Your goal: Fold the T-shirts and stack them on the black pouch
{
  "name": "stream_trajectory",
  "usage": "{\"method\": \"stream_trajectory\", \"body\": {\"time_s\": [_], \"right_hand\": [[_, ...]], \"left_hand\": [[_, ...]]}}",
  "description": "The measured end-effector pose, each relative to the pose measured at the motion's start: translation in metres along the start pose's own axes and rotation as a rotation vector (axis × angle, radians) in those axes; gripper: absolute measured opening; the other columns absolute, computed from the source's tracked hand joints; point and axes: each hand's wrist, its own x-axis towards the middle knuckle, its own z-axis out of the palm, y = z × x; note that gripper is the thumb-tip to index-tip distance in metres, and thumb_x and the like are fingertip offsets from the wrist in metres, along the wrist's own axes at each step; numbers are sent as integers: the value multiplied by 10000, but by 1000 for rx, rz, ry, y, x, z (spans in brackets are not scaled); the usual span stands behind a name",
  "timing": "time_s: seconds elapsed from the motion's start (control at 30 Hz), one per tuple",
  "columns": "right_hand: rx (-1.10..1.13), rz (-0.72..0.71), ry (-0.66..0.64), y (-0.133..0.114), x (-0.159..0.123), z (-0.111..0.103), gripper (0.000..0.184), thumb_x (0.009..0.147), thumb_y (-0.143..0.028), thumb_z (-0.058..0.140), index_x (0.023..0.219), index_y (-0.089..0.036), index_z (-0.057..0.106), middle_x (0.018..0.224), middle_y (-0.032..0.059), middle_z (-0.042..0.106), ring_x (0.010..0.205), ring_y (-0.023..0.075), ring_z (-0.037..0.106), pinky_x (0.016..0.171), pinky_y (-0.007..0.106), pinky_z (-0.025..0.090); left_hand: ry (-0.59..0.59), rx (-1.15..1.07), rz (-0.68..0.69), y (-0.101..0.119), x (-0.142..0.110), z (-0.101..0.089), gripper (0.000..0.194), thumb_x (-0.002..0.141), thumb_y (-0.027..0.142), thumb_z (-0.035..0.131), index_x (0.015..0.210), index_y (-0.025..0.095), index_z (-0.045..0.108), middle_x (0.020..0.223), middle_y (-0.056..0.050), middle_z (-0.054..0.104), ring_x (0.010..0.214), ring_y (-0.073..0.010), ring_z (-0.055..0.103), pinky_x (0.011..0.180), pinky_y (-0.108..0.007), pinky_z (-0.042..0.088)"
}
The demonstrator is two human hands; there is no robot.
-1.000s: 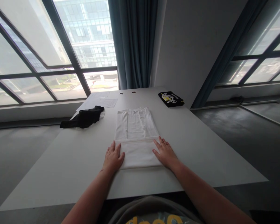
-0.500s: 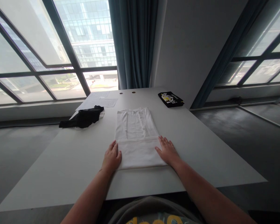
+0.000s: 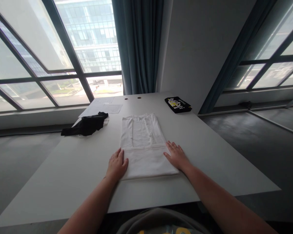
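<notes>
A white garment, probably a shirt, lies on the white table in front of me. Its near part is folded over into a flat band, and the sides are turned inward on the far part. My left hand rests at the left edge of the band, fingers stretched out with the thumb on the cloth. On the opposite edge lies my right hand, flat, its fingers spread and its thumb on the fabric. Neither hand grips the cloth.
A crumpled black garment lies at the table's left edge, near sheets of paper. At the far right is a folded black garment with a white and yellow print. Two round holes pierce the far end of the table.
My right hand has shifted slightly right at the garment's edge. The left hand stays almost in place, and the garment keeps its folded shape. The view has tilted a little.
</notes>
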Motion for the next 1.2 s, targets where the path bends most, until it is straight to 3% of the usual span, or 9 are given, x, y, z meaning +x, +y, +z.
{"method": "stream_trajectory", "body": {"time_s": [0.1, 0.27, 0.5, 0.73, 1.2], "right_hand": [[4, -144, -33, 25, 22, -14, 661, 1027, -524, 385, 1628, -250, 370, 1705, 76, 287, 1576, 315, 251, 1270, 552, 205], [-4, -213, -44, 49, 63, -26, 673, 1016, -564, 412, 1606, -240, 418, 1696, 93, 306, 1566, 332, 274, 1258, 558, 225], [79, -247, -2, 45, 112, -25, 667, 1023, -508, 407, 1626, -225, 368, 1656, 98, 397, 1549, 304, 321, 1261, 545, 228], [126, -251, 15, 43, 171, -23, 645, 1044, -468, 390, 1626, -191, 368, 1609, 117, 469, 1524, 274, 376, 1267, 467, 252], [202, -201, 78, 46, 288, -11, 611, 1065, -473, 388, 1617, -213, 396, 1581, 79, 514, 1467, 291, 454, 1242, 472, 317]], "left_hand": [[-42, 33, 44, -17, 26, -5, 577, 1004, 442, 477, 1518, 183, 514, 1613, -146, 454, 1471, -305, 446, 1242, -493, 319], [-93, 111, 47, -45, 84, -10, 558, 1027, 470, 425, 1525, 238, 525, 1612, -100, 471, 1485, -305, 425, 1233, -484, 311], [-123, 93, 104, -59, 154, 1, 599, 1032, 508, 390, 1571, 257, 466, 1609, -64, 481, 1472, -274, 443, 1232, -430, 314], [-173, 95, 35, -61, 220, 15, 596, 1040, 558, 337, 1563, 310, 479, 1630, -58, 454, 1513, -264, 391, 1243, -447, 280], [-205, 28, -20, -71, 298, 32, 606, 1043, 549, 348, 1590, 301, 429, 1646, -80, 425, 1554, -246, 320, 1261, -484, 216]]}}
